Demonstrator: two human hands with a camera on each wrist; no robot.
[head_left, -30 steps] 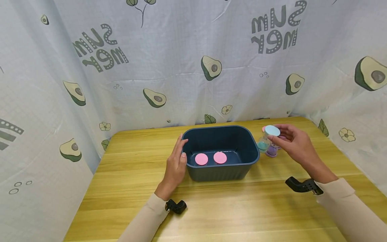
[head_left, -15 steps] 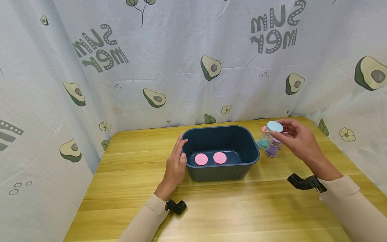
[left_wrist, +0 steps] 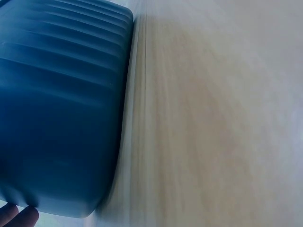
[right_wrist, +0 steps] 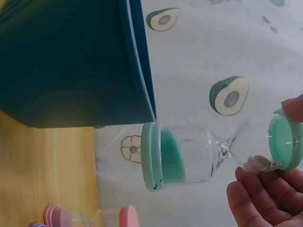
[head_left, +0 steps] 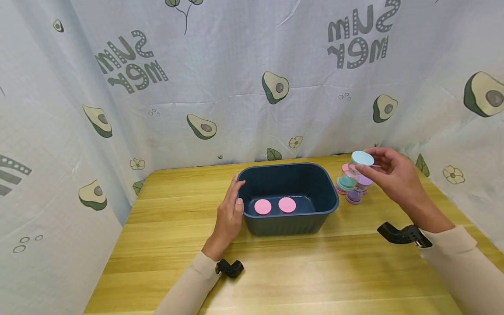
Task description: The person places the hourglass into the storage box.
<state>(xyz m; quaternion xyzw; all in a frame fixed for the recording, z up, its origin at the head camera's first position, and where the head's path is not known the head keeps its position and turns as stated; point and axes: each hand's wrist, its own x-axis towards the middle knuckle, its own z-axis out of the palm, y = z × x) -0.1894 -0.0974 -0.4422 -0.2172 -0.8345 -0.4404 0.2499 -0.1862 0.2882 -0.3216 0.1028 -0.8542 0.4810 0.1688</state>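
Observation:
My right hand pinches a sand timer by its upper cap, thumb on one side and fingers on the other. It is clear glass with light teal caps, and teal sand lies in the lower bulb. In the right wrist view it hangs above the table beside the dark blue bin. My left hand rests at the bin's left end with relaxed, mostly straight fingers; two fingertips show at its wall in the left wrist view. Inside the bin are two pink round caps.
Right of the bin, several more sand timers stand on the wooden table: a pink timer and purple timers, partly hidden behind the held one. A white curtain with avocado prints hangs behind the table and along both sides.
My right hand has raised the teal sand timer and carried it slightly right and away, over the other timers. My left hand and the bin stay in place.

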